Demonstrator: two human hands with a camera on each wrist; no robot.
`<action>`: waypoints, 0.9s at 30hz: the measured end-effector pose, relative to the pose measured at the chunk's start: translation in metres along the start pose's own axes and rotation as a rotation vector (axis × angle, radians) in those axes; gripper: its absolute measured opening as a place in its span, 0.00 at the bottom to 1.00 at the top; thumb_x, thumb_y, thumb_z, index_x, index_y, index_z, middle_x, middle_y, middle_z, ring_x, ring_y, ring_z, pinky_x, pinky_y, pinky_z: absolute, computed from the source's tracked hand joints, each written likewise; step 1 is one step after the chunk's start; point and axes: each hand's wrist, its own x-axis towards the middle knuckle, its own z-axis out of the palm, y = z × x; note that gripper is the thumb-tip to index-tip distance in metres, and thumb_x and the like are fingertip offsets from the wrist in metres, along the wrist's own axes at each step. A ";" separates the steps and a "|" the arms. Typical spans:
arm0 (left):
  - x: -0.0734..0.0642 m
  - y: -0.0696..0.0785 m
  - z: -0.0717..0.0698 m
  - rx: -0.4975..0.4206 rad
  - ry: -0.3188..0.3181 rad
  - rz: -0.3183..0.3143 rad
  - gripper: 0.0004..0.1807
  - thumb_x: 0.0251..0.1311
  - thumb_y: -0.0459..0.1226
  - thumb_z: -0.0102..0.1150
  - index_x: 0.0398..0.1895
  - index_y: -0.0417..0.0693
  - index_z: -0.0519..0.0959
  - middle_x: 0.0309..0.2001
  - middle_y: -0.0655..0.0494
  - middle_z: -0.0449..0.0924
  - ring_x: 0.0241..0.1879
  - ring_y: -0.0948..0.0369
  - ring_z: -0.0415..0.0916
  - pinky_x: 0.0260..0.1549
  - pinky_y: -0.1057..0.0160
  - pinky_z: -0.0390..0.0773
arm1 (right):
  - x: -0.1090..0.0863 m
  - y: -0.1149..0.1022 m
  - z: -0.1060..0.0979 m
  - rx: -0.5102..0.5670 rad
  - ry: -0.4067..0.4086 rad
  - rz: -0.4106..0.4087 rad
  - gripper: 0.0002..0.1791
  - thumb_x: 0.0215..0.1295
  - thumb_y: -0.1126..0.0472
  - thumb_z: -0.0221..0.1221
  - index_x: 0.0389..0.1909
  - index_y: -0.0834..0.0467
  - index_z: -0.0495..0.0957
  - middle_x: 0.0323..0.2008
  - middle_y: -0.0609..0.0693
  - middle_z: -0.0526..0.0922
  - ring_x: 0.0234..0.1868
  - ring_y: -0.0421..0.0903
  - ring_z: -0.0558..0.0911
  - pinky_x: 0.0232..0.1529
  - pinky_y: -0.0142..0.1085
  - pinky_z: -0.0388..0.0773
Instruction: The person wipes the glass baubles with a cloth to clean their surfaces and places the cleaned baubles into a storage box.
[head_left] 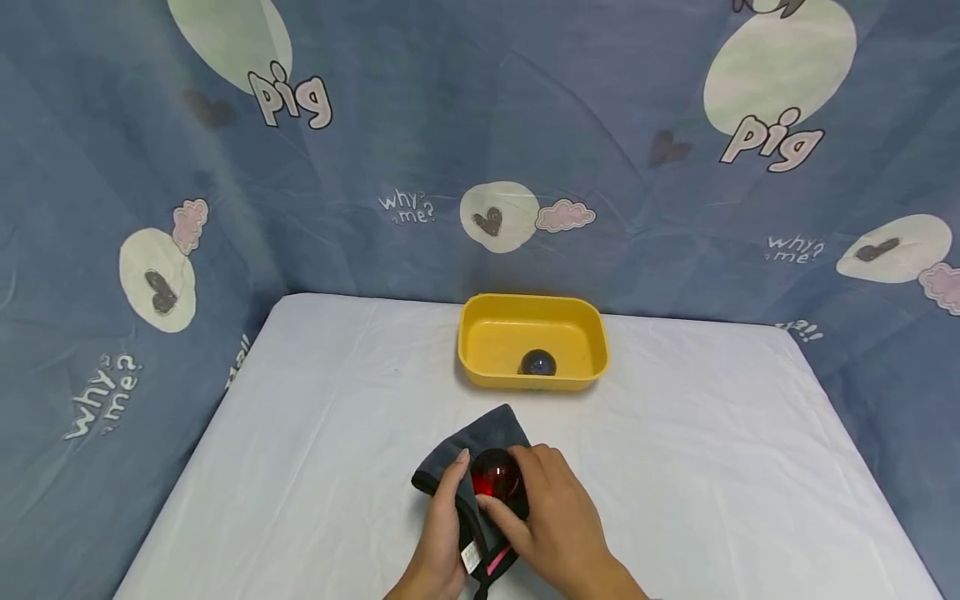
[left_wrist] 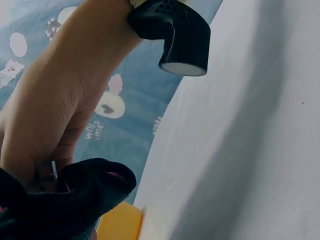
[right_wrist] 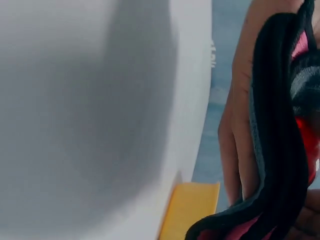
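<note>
A dark grey cloth [head_left: 489, 435] with black edging, a white tag and a pink strip hangs above the near middle of the white surface. My left hand [head_left: 441, 540] grips it from the left, thumb over the front. A glossy red ball [head_left: 495, 475] lies against the cloth. Thumb and fingers of my right hand [head_left: 561, 523] curl round the ball from the right. In the right wrist view the folded cloth [right_wrist: 277, 115] covers part of the red ball [right_wrist: 311, 145]. The left wrist view shows the cloth [left_wrist: 97, 192] hiding most of the left fingers.
Beyond the hands stands a yellow tray [head_left: 532, 382] with a dark ball [head_left: 537, 362] in it. A white sheet [head_left: 337, 467] covers the table. Blue printed fabric [head_left: 360, 150] hangs at the back and sides.
</note>
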 end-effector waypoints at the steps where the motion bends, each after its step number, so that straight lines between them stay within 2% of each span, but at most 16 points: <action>1: 0.000 0.000 0.000 -0.006 -0.011 -0.002 0.53 0.72 0.69 0.42 0.85 0.49 0.35 0.82 0.40 0.45 0.73 0.52 0.62 0.72 0.51 0.63 | 0.000 0.000 0.000 0.009 0.007 0.019 0.30 0.64 0.40 0.71 0.53 0.61 0.80 0.42 0.48 0.80 0.44 0.41 0.76 0.44 0.37 0.81; 4: 0.000 0.001 0.000 -0.021 -0.038 -0.004 0.54 0.72 0.69 0.42 0.85 0.47 0.34 0.82 0.40 0.46 0.70 0.54 0.65 0.71 0.53 0.66 | 0.002 0.000 0.000 0.044 0.006 0.100 0.28 0.68 0.37 0.66 0.48 0.60 0.84 0.39 0.43 0.78 0.42 0.39 0.73 0.41 0.36 0.78; 8: 0.001 0.001 0.001 -0.046 -0.055 -0.019 0.55 0.72 0.68 0.42 0.84 0.47 0.30 0.82 0.38 0.44 0.70 0.53 0.66 0.70 0.53 0.68 | 0.004 -0.001 -0.001 0.098 -0.021 0.215 0.26 0.71 0.37 0.63 0.43 0.59 0.87 0.36 0.38 0.72 0.40 0.37 0.69 0.40 0.35 0.75; 10: 0.002 0.001 0.002 -0.048 -0.048 -0.023 0.56 0.72 0.68 0.42 0.84 0.47 0.30 0.82 0.38 0.43 0.72 0.52 0.64 0.71 0.52 0.66 | 0.004 -0.002 -0.002 0.117 -0.050 0.256 0.26 0.73 0.38 0.61 0.44 0.59 0.87 0.36 0.37 0.70 0.41 0.37 0.68 0.41 0.36 0.75; 12: 0.004 0.002 0.003 -0.035 -0.030 -0.021 0.56 0.72 0.68 0.42 0.85 0.46 0.32 0.83 0.38 0.42 0.75 0.50 0.60 0.73 0.50 0.63 | 0.003 -0.001 -0.004 0.118 -0.089 0.267 0.29 0.73 0.37 0.60 0.50 0.60 0.86 0.40 0.39 0.71 0.44 0.37 0.70 0.44 0.37 0.77; 14: 0.006 0.003 0.002 -0.009 0.013 -0.011 0.55 0.72 0.68 0.43 0.85 0.45 0.33 0.83 0.39 0.36 0.79 0.48 0.49 0.76 0.46 0.54 | 0.002 -0.001 -0.005 0.103 -0.124 0.234 0.32 0.73 0.36 0.60 0.59 0.61 0.82 0.46 0.42 0.73 0.49 0.39 0.72 0.49 0.39 0.80; 16: 0.008 0.003 0.001 0.014 0.056 0.001 0.55 0.73 0.67 0.43 0.85 0.44 0.34 0.83 0.39 0.32 0.81 0.45 0.39 0.77 0.41 0.44 | 0.001 0.000 -0.005 0.078 -0.142 0.159 0.35 0.71 0.38 0.64 0.67 0.59 0.77 0.53 0.47 0.75 0.53 0.42 0.74 0.54 0.42 0.81; 19: 0.011 0.005 0.000 0.031 0.095 0.018 0.53 0.74 0.65 0.43 0.85 0.43 0.35 0.83 0.40 0.26 0.81 0.43 0.26 0.76 0.38 0.34 | 0.000 0.002 -0.003 0.016 -0.127 0.029 0.39 0.66 0.43 0.70 0.72 0.57 0.72 0.58 0.53 0.75 0.56 0.46 0.77 0.56 0.45 0.81; 22: 0.011 0.005 0.001 0.027 0.081 0.020 0.52 0.74 0.65 0.43 0.85 0.43 0.36 0.84 0.40 0.30 0.82 0.44 0.31 0.78 0.42 0.40 | -0.001 0.003 0.001 -0.023 -0.085 -0.040 0.39 0.62 0.46 0.74 0.69 0.57 0.73 0.56 0.54 0.76 0.54 0.48 0.77 0.55 0.45 0.81; 27: 0.008 0.004 0.000 0.014 0.044 -0.011 0.55 0.72 0.68 0.43 0.85 0.46 0.33 0.83 0.40 0.36 0.79 0.47 0.46 0.76 0.47 0.54 | 0.000 0.004 0.005 -0.017 -0.025 -0.043 0.35 0.61 0.45 0.75 0.63 0.58 0.76 0.51 0.53 0.77 0.49 0.45 0.78 0.49 0.41 0.82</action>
